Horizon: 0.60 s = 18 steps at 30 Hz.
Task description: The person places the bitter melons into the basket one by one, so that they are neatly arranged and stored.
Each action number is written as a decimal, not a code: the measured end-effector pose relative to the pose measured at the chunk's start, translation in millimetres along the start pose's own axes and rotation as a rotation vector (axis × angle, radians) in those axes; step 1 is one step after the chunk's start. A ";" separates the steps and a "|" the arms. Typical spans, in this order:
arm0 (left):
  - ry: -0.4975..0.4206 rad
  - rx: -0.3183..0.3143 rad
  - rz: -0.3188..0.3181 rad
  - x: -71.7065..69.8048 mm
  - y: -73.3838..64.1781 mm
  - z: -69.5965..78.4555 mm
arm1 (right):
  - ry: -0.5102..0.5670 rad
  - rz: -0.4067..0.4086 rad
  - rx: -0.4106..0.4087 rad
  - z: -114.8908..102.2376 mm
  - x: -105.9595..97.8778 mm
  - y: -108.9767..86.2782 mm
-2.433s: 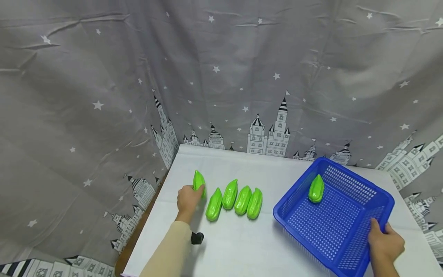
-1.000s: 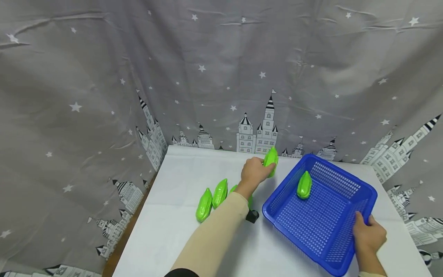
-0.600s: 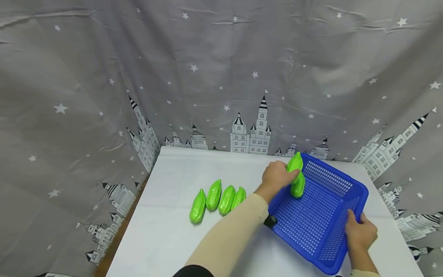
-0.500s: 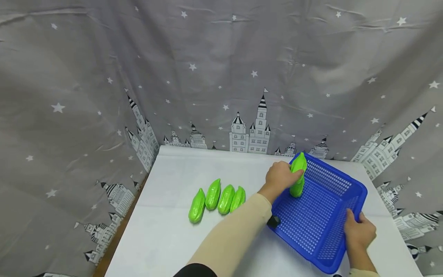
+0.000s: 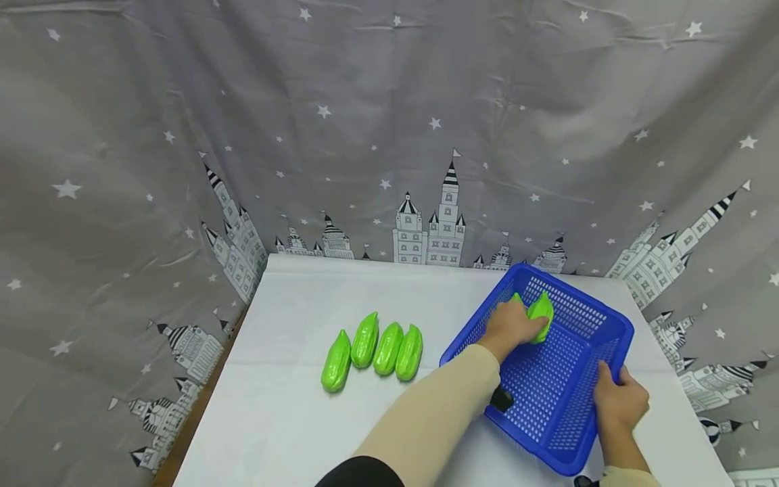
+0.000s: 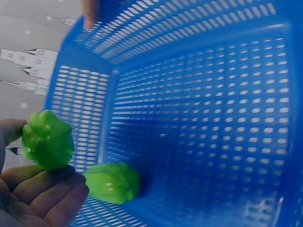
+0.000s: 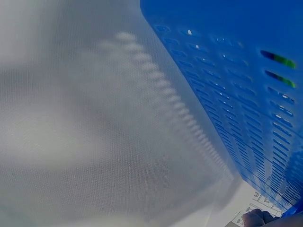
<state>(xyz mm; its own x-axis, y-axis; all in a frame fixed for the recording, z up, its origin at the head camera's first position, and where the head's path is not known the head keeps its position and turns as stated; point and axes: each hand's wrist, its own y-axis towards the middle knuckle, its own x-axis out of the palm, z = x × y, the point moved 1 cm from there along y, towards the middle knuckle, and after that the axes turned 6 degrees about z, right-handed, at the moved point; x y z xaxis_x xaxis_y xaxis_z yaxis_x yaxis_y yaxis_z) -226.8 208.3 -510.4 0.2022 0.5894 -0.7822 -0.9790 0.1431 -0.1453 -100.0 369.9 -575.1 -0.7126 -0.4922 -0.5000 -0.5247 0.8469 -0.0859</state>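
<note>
My left hand (image 5: pixel 510 326) is inside the blue plastic basket (image 5: pixel 550 379), pinching a shiny green ridged toy gourd (image 5: pixel 541 315) between thumb and fingers. In the left wrist view the held gourd (image 6: pixel 47 140) shows end-on, above the fingers. A second green gourd (image 6: pixel 112 183) lies on the basket floor just beyond; in the head view my hand mostly covers it. My right hand (image 5: pixel 621 400) grips the basket's right rim, thumb over the edge. The basket sits at an angle, and the right wrist view shows its slotted side (image 7: pixel 227 90) above the white cloth.
Several more green gourds (image 5: pixel 387 348) lie in a loose row on the white-covered table (image 5: pixel 274 426), left of the basket. A grey curtain (image 5: pixel 341 81) printed with stars and castles hangs behind and along the left side. The table's brown edge (image 5: pixel 201 399) shows at left.
My left hand has picked up the leftmost gourd from the table, carried it right and lowered it into the basket. My right hand has kept its grip on the rim.
</note>
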 end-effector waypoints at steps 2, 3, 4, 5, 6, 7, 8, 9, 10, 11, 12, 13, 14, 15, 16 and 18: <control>-0.025 -0.033 -0.025 6.1 -1.5 -0.6 | 0.002 -0.002 0.001 -1.2 -0.4 -0.7; -0.026 -0.044 -0.032 9.1 -2.0 -1.4 | 0.003 0.000 0.000 -1.4 -0.3 -0.8; -0.030 -0.056 -0.039 12.8 -2.2 -2.5 | 0.005 0.003 -0.005 -1.7 -0.3 -1.0; -0.032 -0.063 -0.044 16.1 -2.5 -3.8 | 0.004 0.001 -0.006 -1.6 0.1 -1.2; -0.028 -0.062 -0.049 19.4 -2.6 -5.2 | 0.005 -0.003 -0.003 -1.4 0.5 -1.5; -0.019 -0.061 -0.052 22.3 -2.5 -6.4 | 0.007 -0.004 -0.005 -1.5 0.7 -1.7; -0.015 -0.057 -0.051 24.8 -2.3 -7.6 | 0.006 -0.002 -0.008 -1.4 1.1 -1.8; -0.014 -0.052 -0.048 27.0 -1.8 -8.6 | 0.005 -0.003 -0.009 -1.4 1.4 -1.8; -0.020 -0.047 -0.046 28.9 -1.1 -9.4 | 0.006 -0.005 -0.009 -1.5 1.6 -1.8; -0.022 -0.040 -0.040 30.0 -0.6 -9.9 | 0.007 -0.005 -0.009 -1.5 1.7 -1.7; -0.028 -0.038 -0.034 30.8 0.1 -10.2 | 0.007 -0.003 -0.010 -1.8 1.6 -1.5; -0.025 -0.032 -0.026 31.8 1.1 -10.4 | 0.006 -0.001 -0.011 -2.1 1.6 -1.1; -0.017 -0.025 -0.017 32.6 2.1 -10.3 | 0.006 -0.001 -0.009 -2.1 1.5 -0.7; -0.005 -0.018 -0.006 33.2 3.0 -10.2 | 0.006 0.000 -0.008 -2.3 1.3 -0.5; 0.014 -0.009 0.003 33.8 4.0 -10.1 | 0.006 0.003 -0.011 -2.5 1.0 -0.2; 0.058 0.008 0.020 35.6 6.0 -9.8 | 0.002 0.002 -0.009 -2.6 0.3 -0.1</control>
<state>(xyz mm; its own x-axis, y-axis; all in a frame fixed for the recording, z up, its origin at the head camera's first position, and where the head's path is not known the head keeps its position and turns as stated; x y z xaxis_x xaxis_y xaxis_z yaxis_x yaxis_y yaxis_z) -225.7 222.4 -545.1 0.1807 0.5450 -0.8187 -0.9825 0.1384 -0.1247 -101.4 369.1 -572.9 -0.7146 -0.4907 -0.4986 -0.5275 0.8461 -0.0767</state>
